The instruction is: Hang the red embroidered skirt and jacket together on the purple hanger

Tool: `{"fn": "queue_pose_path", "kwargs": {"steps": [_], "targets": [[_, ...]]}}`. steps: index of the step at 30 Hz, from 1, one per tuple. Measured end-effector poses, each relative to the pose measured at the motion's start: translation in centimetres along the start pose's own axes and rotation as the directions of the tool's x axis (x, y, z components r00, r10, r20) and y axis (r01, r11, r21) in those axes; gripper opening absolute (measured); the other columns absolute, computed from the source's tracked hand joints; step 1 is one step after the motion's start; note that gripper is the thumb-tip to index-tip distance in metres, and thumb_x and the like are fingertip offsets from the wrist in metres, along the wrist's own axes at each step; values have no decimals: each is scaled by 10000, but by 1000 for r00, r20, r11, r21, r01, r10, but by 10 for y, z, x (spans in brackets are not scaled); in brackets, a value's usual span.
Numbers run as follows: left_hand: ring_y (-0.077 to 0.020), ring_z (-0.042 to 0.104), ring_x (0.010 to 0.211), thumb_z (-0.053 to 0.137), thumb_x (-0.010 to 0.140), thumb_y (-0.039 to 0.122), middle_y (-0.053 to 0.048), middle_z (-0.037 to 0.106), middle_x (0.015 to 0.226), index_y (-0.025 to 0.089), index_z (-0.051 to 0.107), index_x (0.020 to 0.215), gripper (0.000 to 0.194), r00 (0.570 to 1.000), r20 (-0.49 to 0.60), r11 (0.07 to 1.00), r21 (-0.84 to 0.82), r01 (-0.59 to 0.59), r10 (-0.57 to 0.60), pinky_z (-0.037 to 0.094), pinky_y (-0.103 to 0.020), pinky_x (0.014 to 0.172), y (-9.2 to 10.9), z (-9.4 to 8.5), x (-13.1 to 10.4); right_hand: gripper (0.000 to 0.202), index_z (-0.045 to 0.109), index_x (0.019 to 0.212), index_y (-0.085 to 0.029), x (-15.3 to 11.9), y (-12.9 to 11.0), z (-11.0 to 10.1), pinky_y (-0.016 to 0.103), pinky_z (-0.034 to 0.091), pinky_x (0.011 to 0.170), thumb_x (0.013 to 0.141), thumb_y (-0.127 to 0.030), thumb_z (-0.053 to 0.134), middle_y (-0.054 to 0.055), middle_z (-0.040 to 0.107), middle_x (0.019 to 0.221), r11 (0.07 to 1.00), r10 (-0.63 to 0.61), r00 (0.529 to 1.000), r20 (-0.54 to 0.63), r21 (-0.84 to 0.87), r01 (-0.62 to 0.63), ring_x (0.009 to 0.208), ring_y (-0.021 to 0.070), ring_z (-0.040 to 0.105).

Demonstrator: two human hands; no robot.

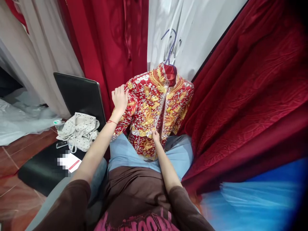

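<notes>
A red jacket with gold and silver embroidery hangs upright in front of me on a purple hanger. Its front is slightly parted, and the lower part rests against my lap. My left hand grips the jacket's shoulder on the left side, with the fingers curled over the top of the sleeve. At the bottom of the front opening, my right hand pinches the jacket's hem edge. More embroidered red cloth shows below that hem.
On the left, a black chair holds a spotted white cloth, a phone and a white card with a red stripe. Dark red curtains hang on the right and behind. Blue tulle lies at lower right.
</notes>
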State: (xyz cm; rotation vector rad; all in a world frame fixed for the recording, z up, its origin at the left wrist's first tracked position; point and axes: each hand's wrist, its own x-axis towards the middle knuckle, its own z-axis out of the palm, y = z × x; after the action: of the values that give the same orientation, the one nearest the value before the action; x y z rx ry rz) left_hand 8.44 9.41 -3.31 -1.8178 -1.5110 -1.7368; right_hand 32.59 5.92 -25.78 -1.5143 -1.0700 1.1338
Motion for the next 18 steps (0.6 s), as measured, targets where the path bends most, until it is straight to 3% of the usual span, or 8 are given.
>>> {"fn": "queue_pose_path", "kwargs": {"steps": [3, 7, 10, 12, 13, 14, 15, 18], "targets": [[-326, 485, 1356, 366, 996, 475, -204, 628, 1325, 137, 561, 1282, 485, 997, 28, 998, -2, 66, -66, 281, -518, 1181, -4, 10, 1, 272, 629, 920, -198, 5, 2, 2, 282, 422, 1008, 800, -438, 585, 92, 704, 1076, 998, 57, 994, -97, -2, -58, 1254, 238, 516], [-334, 266, 1511, 381, 983, 379, -247, 410, 1539, 91, 452, 1404, 515, 982, 37, 982, -44, 186, -184, 211, -558, 1212, 13, 13, -17, 320, 616, 1024, -199, 4, 11, 6, 282, 456, 963, 816, -441, 584, 72, 698, 1074, 985, 168, 984, -54, 56, -165, 1162, 206, 568], [-291, 162, 1550, 456, 949, 339, -190, 331, 1600, 146, 441, 1432, 521, 971, 22, 946, -219, 238, -240, 199, -519, 1237, 29, 21, -79, 328, 597, 996, -193, -3, 26, 5, 334, 512, 870, 776, -428, 662, 44, 693, 937, 941, 311, 948, 71, 117, -317, 963, 202, 639], [-278, 333, 1481, 501, 927, 313, -158, 500, 1479, 193, 594, 1266, 372, 927, 171, 852, -365, 374, -334, 245, -451, 1233, 35, 36, -137, 295, 579, 920, -172, -8, 39, 1, 405, 541, 783, 752, -390, 687, 54, 668, 820, 881, 430, 893, 130, 153, -447, 833, 233, 656], [-277, 431, 1412, 538, 904, 293, -135, 592, 1372, 214, 662, 1121, 261, 843, 360, 747, -404, 528, -400, 282, -424, 1217, 35, 47, -166, 252, 564, 879, -171, -9, 46, -3, 429, 546, 738, 762, -371, 665, 57, 650, 774, 848, 479, 867, 136, 182, -497, 784, 245, 656], [-276, 490, 1356, 575, 878, 274, -109, 651, 1269, 223, 688, 990, 167, 674, 545, 572, -376, 729, -499, 303, -412, 1203, 35, 58, -193, 201, 544, 842, -181, -10, 51, -8, 435, 548, 700, 786, -358, 620, 54, 630, 740, 819, 513, 849, 125, 224, -528, 748, 248, 653], [-274, 510, 1329, 630, 840, 267, -87, 678, 1194, 222, 687, 905, 97, 445, 680, 338, -295, 894, -583, 309, -406, 1197, 32, 70, -216, 159, 519, 815, -198, -10, 56, -14, 422, 547, 671, 817, -351, 559, 45, 611, 718, 798, 529, 843, 96, 282, -532, 723, 240, 649], [-317, 621, 1167, 739, 755, 312, -139, 696, 1042, 169, 674, 891, 207, 154, 772, 76, -137, 988, -617, 463, -464, 1052, 17, 97, -256, 185, 443, 772, -239, -4, 62, -31, 329, 533, 620, 898, -363, 388, 2, 563, 678, 756, 509, 860, -28, 491, -432, 676, 184, 630]]}}
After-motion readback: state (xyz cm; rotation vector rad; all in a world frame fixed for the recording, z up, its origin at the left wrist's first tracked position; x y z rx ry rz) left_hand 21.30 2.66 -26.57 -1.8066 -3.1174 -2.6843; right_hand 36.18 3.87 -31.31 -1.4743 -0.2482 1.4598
